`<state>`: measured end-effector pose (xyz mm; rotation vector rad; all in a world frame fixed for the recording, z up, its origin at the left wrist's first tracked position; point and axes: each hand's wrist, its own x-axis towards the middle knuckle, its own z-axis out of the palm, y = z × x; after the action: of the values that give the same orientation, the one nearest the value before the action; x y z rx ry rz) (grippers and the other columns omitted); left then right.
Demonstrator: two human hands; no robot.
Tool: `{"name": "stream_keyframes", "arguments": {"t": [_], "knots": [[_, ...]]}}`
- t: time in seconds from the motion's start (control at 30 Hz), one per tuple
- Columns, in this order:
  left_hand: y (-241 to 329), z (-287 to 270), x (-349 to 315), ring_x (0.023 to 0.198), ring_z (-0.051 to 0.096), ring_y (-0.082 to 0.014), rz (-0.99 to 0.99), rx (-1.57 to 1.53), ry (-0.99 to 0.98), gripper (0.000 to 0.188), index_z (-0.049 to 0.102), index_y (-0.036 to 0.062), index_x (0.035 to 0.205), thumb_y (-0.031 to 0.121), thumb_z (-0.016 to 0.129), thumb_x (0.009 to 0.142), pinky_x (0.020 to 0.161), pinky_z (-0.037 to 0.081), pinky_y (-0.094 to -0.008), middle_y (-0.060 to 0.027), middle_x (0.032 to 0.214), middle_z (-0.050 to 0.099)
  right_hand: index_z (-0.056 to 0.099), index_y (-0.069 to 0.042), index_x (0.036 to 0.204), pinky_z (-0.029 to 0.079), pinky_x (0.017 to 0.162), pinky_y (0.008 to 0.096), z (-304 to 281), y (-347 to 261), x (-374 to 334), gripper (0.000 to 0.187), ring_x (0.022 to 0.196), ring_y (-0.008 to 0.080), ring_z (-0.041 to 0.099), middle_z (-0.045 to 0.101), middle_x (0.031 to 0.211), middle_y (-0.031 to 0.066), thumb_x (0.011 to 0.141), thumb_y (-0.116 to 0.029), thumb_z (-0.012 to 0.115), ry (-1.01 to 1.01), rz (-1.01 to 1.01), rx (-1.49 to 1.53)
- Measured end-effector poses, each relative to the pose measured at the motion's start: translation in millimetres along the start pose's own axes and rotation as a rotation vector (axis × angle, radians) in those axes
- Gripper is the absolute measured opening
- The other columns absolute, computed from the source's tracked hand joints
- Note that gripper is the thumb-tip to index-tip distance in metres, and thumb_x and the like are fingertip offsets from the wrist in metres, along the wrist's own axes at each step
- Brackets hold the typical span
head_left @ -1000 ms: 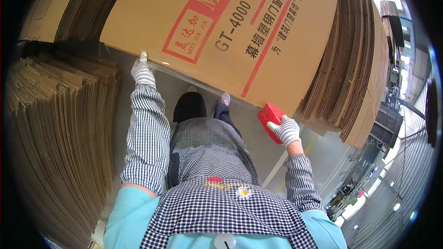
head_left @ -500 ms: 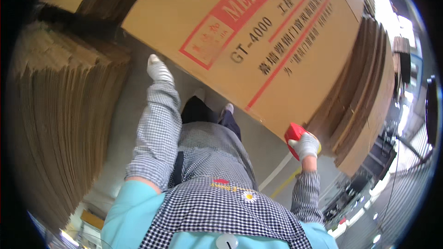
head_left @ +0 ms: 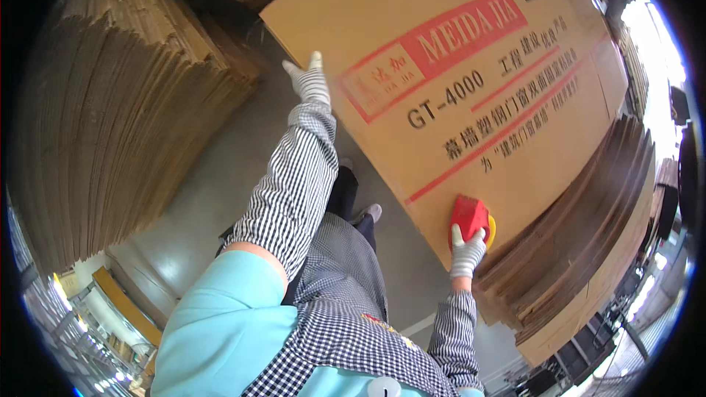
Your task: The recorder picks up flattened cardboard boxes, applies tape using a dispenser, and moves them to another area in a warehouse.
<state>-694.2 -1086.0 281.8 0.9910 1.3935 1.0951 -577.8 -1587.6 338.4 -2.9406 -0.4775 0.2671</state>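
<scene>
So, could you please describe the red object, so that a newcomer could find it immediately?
Find the large cardboard sheet with red and black print. At its lowest corner, the gloved right hand grips the red object. Its solid red body, yellow-edged on the right, sets it apart from the tan sheet and striped glove.

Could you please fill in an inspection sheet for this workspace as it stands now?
Surface: printed cardboard sheet, tan with red and black printing, beside cardboard layers at its right edge.
Item in use: red handheld tool with a yellow rounded part, at the sheet's near corner.
Clutter: tall cardboard stack at left, edges uneven.
Hands: both in striped gloves; left hand open at the sheet's left edge, contact unclear; right hand grips the red tool.
Cables: none clearly made out.
Surroundings: grey floor; dark equipment at the lower right, too blurred to identify.
</scene>
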Motion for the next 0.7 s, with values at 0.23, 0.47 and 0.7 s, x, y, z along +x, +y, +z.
{"name": "stream_keyframes", "arguments": {"t": [0.23,0.47,0.7], "knots": [[-25,-21,-333,0.11,0.057,-0.0152,-0.887,0.196,-0.696,0.047,0.062,0.0038,0.121,0.031,0.075,0.086,0.095,0.047,-0.0343,-0.0043,0.119,0.064,0.053,0.005,0.116,0.052,0.074,0.0482,-6,5,10,0.075,0.081,0.0442,0.066,0.067,0.086,0.0261,0.071,-0.049,0.08,-0.016,0.001,0.029],[-46,-1,-285,0.103,0.058,-0.0151,-0.576,-0.288,-0.234,0.052,0.063,0.0019,0.12,0.048,0.061,0.095,0.089,0.048,-0.0315,-0.006,0.113,0.065,0.054,0.003,0.112,0.051,0.081,0.0482,-11,21,7,0.075,0.087,0.0451,0.063,0.066,0.091,0.0278,0.065,-0.047,0.084,-0.072,-0.066,0.037],[-14,-51,97,0.111,0.056,-0.0236,-0.304,-0.381,-0.419,0.071,0.057,0.0072,0.13,0.067,0.047,0.093,0.099,0.044,-0.0402,-0.0057,0.125,0.061,0.055,0.004,0.107,0.053,0.074,0.046,-30,-25,13,0.074,0.085,0.041,0.064,0.065,0.091,0.0274,0.066,-0.05,0.084,-0.161,0.069,0.46]]}}
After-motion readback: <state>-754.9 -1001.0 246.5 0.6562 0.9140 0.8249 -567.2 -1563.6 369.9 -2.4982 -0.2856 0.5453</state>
